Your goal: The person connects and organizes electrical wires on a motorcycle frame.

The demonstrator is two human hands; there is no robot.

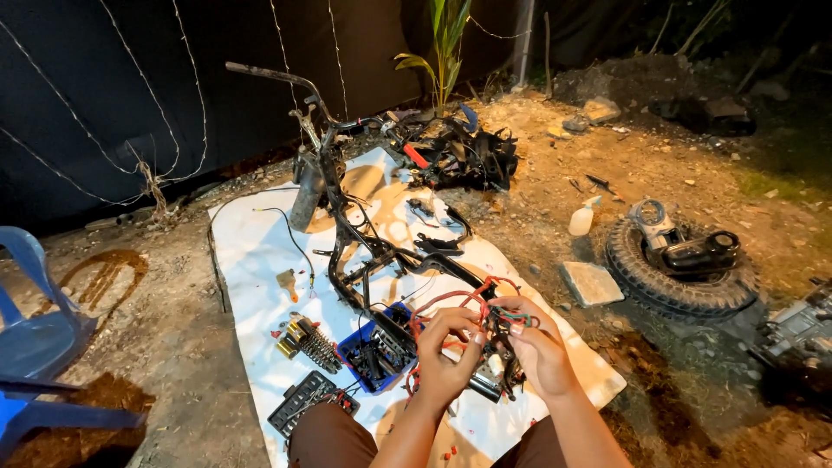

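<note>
Bare scooter frame, tyre, blue chair

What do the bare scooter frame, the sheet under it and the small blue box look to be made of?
The scooter frame looks like dark painted metal tubing: thin, rigid, dull. The sheet seems a white plastic or coated cloth, lying flat with stains and wrinkles; which one is unclear. The blue box looks like moulded plastic, evenly coloured and slightly glossy. Both hands, left and right, hold a wire bundle with red and green plastic-looking sleeves.

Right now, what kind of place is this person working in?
Probably an outdoor, makeshift repair spot at night: a white sheet lies on bare dirt, holding a stripped scooter frame, with a loose tyre nearby. Both hands handle a wire bundle.
</note>
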